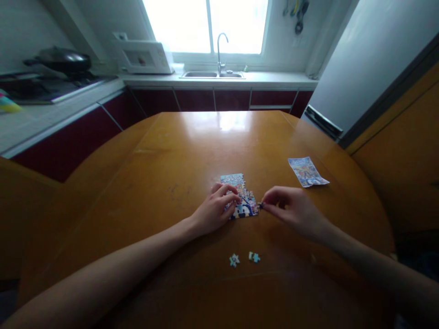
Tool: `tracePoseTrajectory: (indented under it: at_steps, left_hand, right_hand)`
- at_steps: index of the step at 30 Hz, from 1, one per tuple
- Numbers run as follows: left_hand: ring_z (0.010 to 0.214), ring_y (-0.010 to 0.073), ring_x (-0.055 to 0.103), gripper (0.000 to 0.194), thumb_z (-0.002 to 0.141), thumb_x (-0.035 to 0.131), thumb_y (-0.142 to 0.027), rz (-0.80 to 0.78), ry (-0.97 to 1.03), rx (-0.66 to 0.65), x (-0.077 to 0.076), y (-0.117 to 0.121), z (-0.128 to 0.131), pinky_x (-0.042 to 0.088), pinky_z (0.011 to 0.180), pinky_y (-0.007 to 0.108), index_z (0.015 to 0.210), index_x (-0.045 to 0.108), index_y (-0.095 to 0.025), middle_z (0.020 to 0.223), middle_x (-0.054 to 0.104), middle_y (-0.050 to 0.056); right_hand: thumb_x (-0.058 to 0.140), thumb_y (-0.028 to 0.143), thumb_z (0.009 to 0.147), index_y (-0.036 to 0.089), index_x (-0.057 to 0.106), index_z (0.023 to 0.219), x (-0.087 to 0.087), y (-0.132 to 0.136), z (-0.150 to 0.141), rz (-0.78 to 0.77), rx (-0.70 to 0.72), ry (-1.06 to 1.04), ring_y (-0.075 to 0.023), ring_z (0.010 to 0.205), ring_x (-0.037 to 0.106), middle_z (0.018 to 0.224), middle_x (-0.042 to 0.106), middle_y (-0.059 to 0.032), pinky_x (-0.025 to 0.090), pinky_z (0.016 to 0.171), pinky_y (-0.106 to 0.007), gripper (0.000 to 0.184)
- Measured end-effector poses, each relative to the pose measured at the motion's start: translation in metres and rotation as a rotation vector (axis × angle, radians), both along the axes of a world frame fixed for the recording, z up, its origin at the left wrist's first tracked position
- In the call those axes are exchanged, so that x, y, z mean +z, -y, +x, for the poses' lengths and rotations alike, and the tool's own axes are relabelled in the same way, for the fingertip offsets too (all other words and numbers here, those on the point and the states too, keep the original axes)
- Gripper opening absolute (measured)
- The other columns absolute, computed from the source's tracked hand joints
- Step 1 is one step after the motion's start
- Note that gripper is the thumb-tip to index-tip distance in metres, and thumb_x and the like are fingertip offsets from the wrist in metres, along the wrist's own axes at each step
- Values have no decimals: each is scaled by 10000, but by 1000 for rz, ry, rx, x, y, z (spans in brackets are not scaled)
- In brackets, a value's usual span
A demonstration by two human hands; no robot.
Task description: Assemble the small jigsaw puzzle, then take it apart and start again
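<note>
A partly joined jigsaw puzzle (244,210) lies on the wooden table, with a dark-blue and white cartoon figure along its near edge. My left hand (219,203) rests on the puzzle's left side, fingers spread and lying over it, hiding part of the picture. Between the thumb and forefinger of my right hand (288,205) is a small dark puzzle piece (261,206), close against the puzzle's right edge; whether it is joined there I cannot tell. Nearer to me lie loose pieces: one small group (234,260) on the left and another (254,257) to its right.
A creased printed picture sheet (307,172) lies on the right of the oval wooden table (192,151). Beyond the table stand a counter with a sink (200,74) and a white microwave (146,57). A wok (63,59) sits on the stove, and a fridge (370,68) stands at the right.
</note>
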State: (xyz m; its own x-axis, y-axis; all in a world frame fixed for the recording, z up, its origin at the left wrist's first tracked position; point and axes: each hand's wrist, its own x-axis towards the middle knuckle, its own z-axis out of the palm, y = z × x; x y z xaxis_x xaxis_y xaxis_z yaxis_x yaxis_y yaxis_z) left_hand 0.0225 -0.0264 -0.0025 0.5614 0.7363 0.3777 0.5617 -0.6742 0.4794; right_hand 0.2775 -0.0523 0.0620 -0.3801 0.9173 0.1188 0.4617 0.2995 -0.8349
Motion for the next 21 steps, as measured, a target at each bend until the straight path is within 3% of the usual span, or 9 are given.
tracePoseTrajectory:
  at_steps: [4, 7, 12, 21]
  left_hand:
    - [1061, 223, 489, 178, 962, 546, -177, -15, 9, -17, 2, 0, -1, 414, 988, 407, 1017, 702, -243, 1152, 662, 38]
    - [1039, 214, 503, 190, 967, 531, -172, -29, 8, -35, 4, 1, -1, 404, 991, 409, 1035, 693, -245, 1190, 686, 16]
    - [1032, 218, 516, 198, 966, 525, -189, -62, -7, -23, 6, 1, -1, 403, 974, 417, 1049, 693, -251, 1237, 692, 3]
    - [1039, 219, 524, 219, 972, 520, -195, -77, -19, -15, 6, 1, -2, 404, 997, 434, 1084, 695, -264, 1250, 688, 3]
  right_hand:
    - [699, 222, 803, 171, 756, 811, -17, -59, -5, 32, -10, -22, -164, 688, 648, 767, 752, -50, 490, 625, -284, 77]
    - [695, 194, 782, 160, 773, 787, -35, -83, -11, -17, 4, -15, -176, 690, 666, 762, 765, -66, 505, 645, -299, 85]
    - [692, 206, 787, 155, 786, 799, -52, -87, -18, -54, 30, -13, -179, 704, 673, 767, 770, -67, 519, 656, -300, 107]
    - [657, 185, 833, 158, 763, 800, -58, -81, -18, 63, 34, 79, -143, 640, 592, 719, 723, -42, 464, 619, -282, 113]
